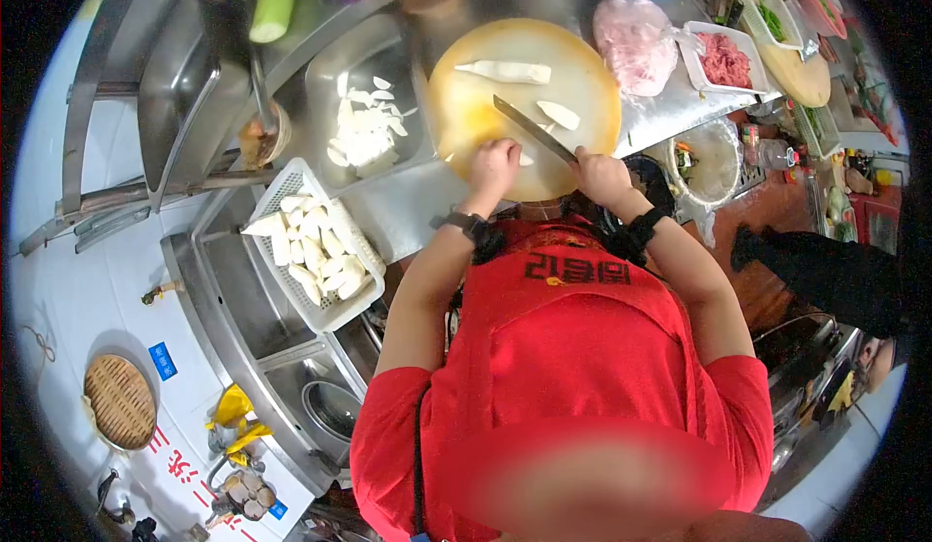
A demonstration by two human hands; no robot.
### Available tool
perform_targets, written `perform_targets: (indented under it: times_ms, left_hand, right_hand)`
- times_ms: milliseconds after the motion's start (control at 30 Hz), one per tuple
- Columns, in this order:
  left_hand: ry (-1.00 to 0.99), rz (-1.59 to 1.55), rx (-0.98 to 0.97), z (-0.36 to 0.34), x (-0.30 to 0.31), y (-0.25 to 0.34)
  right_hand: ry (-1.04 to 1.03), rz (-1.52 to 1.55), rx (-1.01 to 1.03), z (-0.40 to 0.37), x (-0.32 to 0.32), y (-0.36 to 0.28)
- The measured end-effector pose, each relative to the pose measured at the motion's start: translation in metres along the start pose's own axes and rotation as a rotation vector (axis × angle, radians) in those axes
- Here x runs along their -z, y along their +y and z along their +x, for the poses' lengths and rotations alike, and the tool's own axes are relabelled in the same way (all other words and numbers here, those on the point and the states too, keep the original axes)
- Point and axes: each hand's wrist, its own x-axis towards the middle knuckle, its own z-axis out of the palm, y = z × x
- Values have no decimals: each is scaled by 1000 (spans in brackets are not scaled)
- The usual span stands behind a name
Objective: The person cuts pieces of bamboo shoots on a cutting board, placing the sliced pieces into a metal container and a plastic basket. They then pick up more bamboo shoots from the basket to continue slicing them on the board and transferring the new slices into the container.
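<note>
My right hand (603, 179) is wrapped round the handle of a kitchen knife (536, 130), whose blade slants up and left over the round cutting board (456, 76). My left hand (496, 165) rests at the board's near edge with its fingers curled together; what they hold, if anything, is hidden. Close by lies a small white slice (525, 160). Farther back on the board are a long peeled white vegetable stem (505, 72) and a shorter cut piece (558, 114). Left of the board, a metal tray (323, 66) holds white slices (369, 130).
A white plastic basket (364, 307) of peeled white stems stands at the sink (254, 299). Right of the board are a plastic bag of pale pink content (634, 45) and a tray of raw meat (726, 61). A lined bin (705, 168) stands beyond my right arm.
</note>
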Motion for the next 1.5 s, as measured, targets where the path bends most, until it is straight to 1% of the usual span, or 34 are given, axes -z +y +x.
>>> perform_targets:
  times_ms: [33, 67, 133, 167, 233, 267, 333, 367, 433, 467, 500, 567, 667, 767, 833, 967, 1067, 1167, 1233, 1300, 1367, 1500]
  left_hand:
    - [-59, -132, 169, 1, -2, 0]
    - [-63, -132, 164, 1, -2, -1]
    - [-156, -210, 305, -1, 4, 0]
    - [-156, -209, 300, -6, 6, 1]
    - [185, -110, -102, -16, 11, 2]
    - [183, -111, -103, -17, 11, -1]
    - [148, -81, -250, -22, 5, -8]
    - [142, -87, -249, -23, 0, -10]
    - [231, -50, -320, -21, -4, -13]
    - [233, -51, -322, -19, -4, -13]
    - [243, -41, -333, -19, 0, -9]
    - [250, -34, -342, -18, 2, -8]
    - [200, -33, -354, -19, -3, -12]
    - [211, 9, -398, -17, -2, -15]
    - [176, 4, -400, -19, 4, -12]
    - [193, 16, -401, -20, -2, -15]
    - [216, -14, -432, -17, -1, -15]
    - [188, 26, -408, -17, 1, -14]
    - [221, 41, -407, -19, -2, -14]
    - [212, 18, -396, -20, -3, -13]
    - [214, 7, -395, -18, 0, -13]
    - [240, -8, -391, -18, -2, -14]
  right_hand:
    - [18, 16, 13, -1, 1, -1]
    - [36, 31, 27, -2, 2, -2]
    - [33, 33, 19, -2, 2, -2]
    - [27, 33, 19, 0, 2, -2]
    - [33, 54, 29, -6, 10, -5]
    - [33, 74, 38, -9, 14, -8]
    - [12, 57, 59, -12, 16, -15]
    - [-6, 41, 86, -13, 16, -17]
    - [24, 39, 100, -9, -4, -11]
    - [61, 34, 123, -4, -13, -7]
    - [62, 32, 123, -5, -5, -8]
    - [19, -14, 137, -7, 11, -11]
    - [8, 3, 130, -10, 9, -14]
    - [-7, -52, 99, -1, -9, -14]
    - [-4, -32, 117, -4, 6, -16]
    - [-5, 8, 122, -10, 21, -21]
    - [-30, -56, 105, -1, -6, -17]
    - [-39, -41, 126, 0, 13, -18]
    - [-26, -17, 137, -3, 13, -20]
    - [-18, 6, 148, -5, 6, -20]
    - [-8, -88, 140, 2, -8, -19]
    - [20, -51, 163, 0, 7, -17]
